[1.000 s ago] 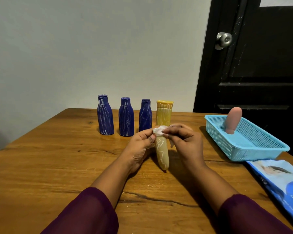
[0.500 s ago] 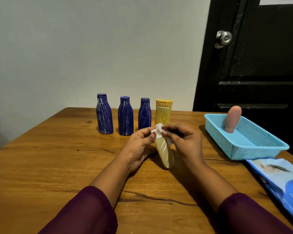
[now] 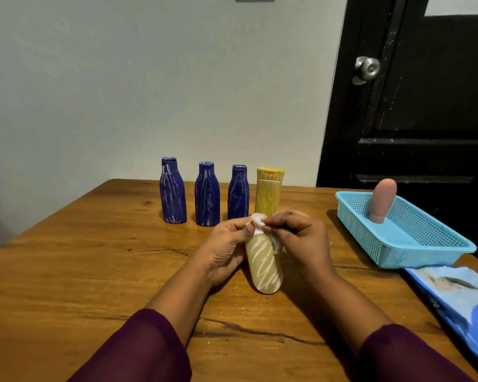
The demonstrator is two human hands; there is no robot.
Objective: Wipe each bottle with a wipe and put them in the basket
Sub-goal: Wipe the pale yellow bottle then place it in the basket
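A pale yellow bottle (image 3: 264,264) streaked with white marks is tilted toward me above the table, its base nearest me. My left hand (image 3: 226,249) grips its upper part from the left. My right hand (image 3: 298,241) pinches a white wipe (image 3: 258,220) against the bottle's top end. Three blue bottles (image 3: 173,191) (image 3: 207,194) (image 3: 238,193) and a yellow tube bottle (image 3: 268,193) stand in a row behind my hands. A light blue basket (image 3: 431,255) at the right holds one pink bottle (image 3: 382,201) leaning on its far wall.
A blue pack of wipes (image 3: 464,301) lies at the table's right edge, just in front of the basket. The wooden table (image 3: 80,271) meets a grey wall at the back. A black door with a metal knob (image 3: 367,68) stands behind the basket.
The pale yellow bottle's base has swung slightly right and nearer to me, showing more of its white streaks. My right hand has shifted the wipe around the bottle's top.
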